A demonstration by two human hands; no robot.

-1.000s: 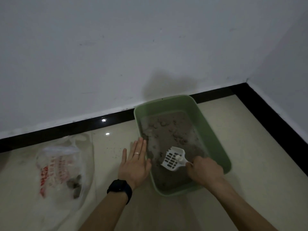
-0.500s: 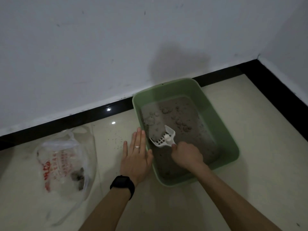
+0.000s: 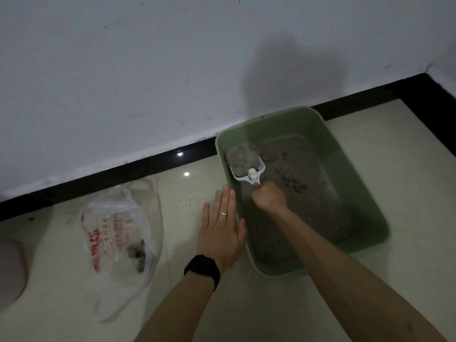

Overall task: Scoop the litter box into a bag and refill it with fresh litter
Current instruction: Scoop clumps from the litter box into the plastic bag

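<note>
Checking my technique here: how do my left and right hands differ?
The left hand lies flat, fingers straight, outside the green litter box; the right hand grips the white scoop inside it. The left hand wears a ring and a black wristband; the right hand shows neither. Both reach forward.

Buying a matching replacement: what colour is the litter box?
Pale green litter box, seen best in the head view.

Floor (image 3: 399,159), glossy cream tile: green litter box (image 3: 365,193) by the black skirting (image 3: 123,174); clear red-printed bag (image 3: 116,233) well left of it; scattered litter grains (image 3: 190,201) between them; left hand (image 3: 219,233) flat just beside the box.
</note>
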